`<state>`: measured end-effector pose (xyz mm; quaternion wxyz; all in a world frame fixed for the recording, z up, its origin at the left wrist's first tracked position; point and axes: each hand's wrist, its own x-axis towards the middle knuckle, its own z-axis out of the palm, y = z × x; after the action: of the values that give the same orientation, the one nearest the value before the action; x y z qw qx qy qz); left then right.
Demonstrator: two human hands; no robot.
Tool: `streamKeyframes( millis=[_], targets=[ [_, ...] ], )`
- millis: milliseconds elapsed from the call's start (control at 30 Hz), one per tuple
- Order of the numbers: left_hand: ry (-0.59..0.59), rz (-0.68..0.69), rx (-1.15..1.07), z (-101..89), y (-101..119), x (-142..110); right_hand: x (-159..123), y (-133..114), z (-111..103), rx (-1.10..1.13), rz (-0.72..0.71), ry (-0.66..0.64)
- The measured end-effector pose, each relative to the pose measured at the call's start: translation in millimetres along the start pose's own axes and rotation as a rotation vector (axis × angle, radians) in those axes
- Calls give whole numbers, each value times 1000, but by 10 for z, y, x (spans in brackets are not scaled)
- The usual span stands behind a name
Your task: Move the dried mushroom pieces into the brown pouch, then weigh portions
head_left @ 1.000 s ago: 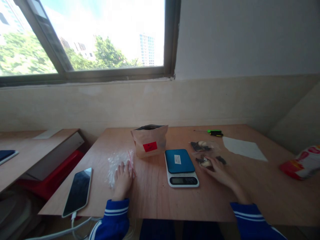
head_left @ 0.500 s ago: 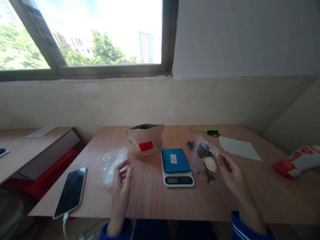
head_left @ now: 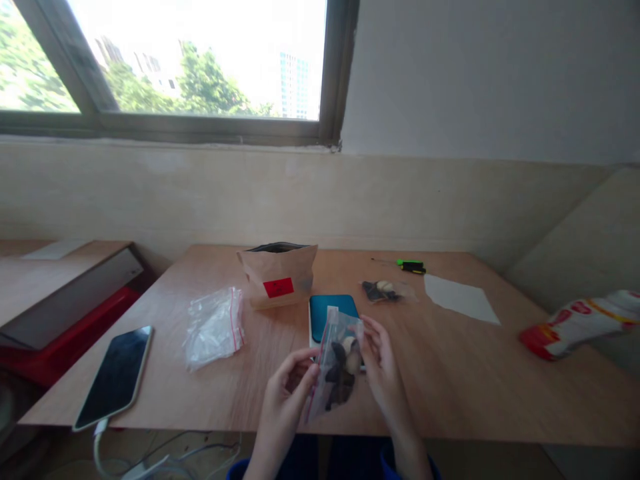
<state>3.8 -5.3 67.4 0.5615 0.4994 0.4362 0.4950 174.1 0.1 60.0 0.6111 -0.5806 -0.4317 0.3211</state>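
Note:
Between my two hands hangs a clear zip bag [head_left: 336,373] with dark pieces and pale rounded ones inside. My left hand [head_left: 291,387] pinches its zip edge, while my right hand [head_left: 379,350] grips the opposite side. Behind the bag lies a kitchen scale with a blue plate [head_left: 320,317]; its front and display are mostly covered by the bag and my hands. A second filled zip bag [head_left: 385,290] rests on the table beyond my right hand. To the left, a pile of clear zip bags [head_left: 215,327] lies near an upright open brown pouch [head_left: 277,273] with a red label.
A phone [head_left: 116,373] with a charging cable lies at the table's left edge. Green and black screwdrivers [head_left: 411,265] and a white paper sheet [head_left: 461,298] are at the back right. A red-and-white bottle [head_left: 575,323] lies on its side at the far right.
My right hand has brought the filled zip bag left and nearer, in front of the scale. My left hand has moved right from beside the clear bags and taken hold of its edge.

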Motion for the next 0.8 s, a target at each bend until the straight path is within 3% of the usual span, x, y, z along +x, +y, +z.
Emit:
streamKeyframes(
  millis=[100,167,367,433,600,800],
  targets=[
    [0,-2,-20,35,10,5,8,69,49,-67,-57,106],
    [25,-5,-13,53,35,-2,-29,22,88,-104,-57,73],
    [188,-2,-10,53,120,-15,-259,-346,189,-24,-24,-436],
    [236,3,-32,51,120,-14,-322,-417,218,-2,-1,-527],
    [248,33,-65,37,136,-23,-356,-438,256,8,14,-527],
    [87,93,-15,25,161,-33,-313,-450,208,-25,-33,-505]
  ],
)
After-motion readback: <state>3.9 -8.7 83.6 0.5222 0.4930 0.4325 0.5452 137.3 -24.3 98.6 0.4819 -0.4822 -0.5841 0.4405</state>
